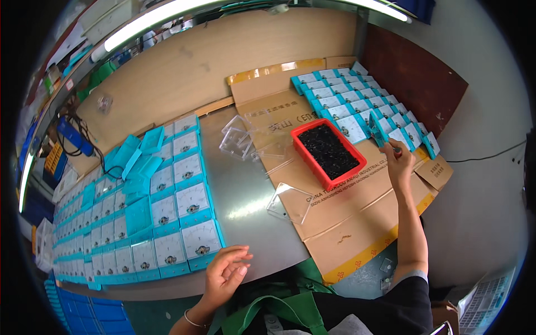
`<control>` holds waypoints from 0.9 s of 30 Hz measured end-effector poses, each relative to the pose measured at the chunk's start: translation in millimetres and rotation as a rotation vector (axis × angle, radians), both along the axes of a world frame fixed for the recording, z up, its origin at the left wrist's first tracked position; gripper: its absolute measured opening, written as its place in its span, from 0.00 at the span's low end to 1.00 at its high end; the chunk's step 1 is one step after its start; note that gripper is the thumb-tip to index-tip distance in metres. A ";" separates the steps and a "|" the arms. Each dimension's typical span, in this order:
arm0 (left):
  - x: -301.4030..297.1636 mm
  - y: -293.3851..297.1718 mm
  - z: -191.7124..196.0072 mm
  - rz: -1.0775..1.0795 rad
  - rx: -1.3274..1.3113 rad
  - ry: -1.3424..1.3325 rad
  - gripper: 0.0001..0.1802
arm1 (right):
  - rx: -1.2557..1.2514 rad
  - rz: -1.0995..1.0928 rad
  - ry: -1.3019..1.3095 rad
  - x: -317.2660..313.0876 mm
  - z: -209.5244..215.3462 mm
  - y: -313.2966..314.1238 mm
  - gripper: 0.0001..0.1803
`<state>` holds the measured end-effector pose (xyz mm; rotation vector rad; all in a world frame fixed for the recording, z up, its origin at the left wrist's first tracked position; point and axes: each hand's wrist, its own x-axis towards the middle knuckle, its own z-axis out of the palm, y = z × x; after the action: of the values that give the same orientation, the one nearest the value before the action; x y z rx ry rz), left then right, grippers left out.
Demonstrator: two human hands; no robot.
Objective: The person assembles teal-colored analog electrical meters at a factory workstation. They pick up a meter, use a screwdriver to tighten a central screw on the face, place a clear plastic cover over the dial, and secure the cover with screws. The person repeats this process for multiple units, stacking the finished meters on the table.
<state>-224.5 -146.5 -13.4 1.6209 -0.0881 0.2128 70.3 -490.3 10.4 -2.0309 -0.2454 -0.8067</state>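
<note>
A: Your right hand point(400, 163) is stretched to the far right, its grip closed on a turquoise meter point(377, 132) that stands on edge at the near end of the rows of meters point(357, 103) on the cardboard point(346, 223). Something thin shows in the fingers too; I cannot tell what.

B: And your left hand point(223, 273) is near you at the bench point(251, 195) edge, open, fingers curled, holding nothing. It sits just right of the nearest meter of the left-hand batch point(167, 218).

A: You hold that meter by its rim. Keep your fingers off the white face, and lay it flat in line with its neighbours, not overlapping.

B: Mind the red tray point(321, 170) of dark small parts just left of your wrist. Lift your forearm over it rather than sweeping across.

A: The clear covers point(290, 204) lie between your hands, one half on the cardboard. Bring your left hand there while the right is busy.
</note>
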 end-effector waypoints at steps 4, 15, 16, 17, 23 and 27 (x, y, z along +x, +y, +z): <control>20.5 -1.7 6.2 -0.046 -0.469 0.211 0.22 | -0.301 0.570 -0.172 -86.8 30.7 74.6 0.13; 24.3 25.4 -12.7 -0.091 -1.212 0.246 0.24 | -0.258 1.246 -0.269 -138.7 5.7 174.7 0.14; 21.9 26.5 -16.4 -0.110 -1.273 0.224 0.23 | -0.258 1.252 -0.312 -139.7 4.7 178.3 0.14; 21.6 25.8 -16.4 -0.109 -1.314 0.217 0.23 | -0.261 1.249 -0.356 -140.4 4.0 181.1 0.14; 24.8 19.3 -15.4 -0.064 -1.397 0.254 0.21 | -0.246 1.179 -0.369 -145.2 0.9 177.2 0.15; 28.5 14.0 -13.8 -0.038 -1.435 0.307 0.21 | -0.232 1.141 -0.358 -145.5 2.4 171.6 0.15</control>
<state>-196.0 -132.4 -27.1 0.2052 0.2336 -0.0340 -75.2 -318.7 12.8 -1.5292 -1.5757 -0.3782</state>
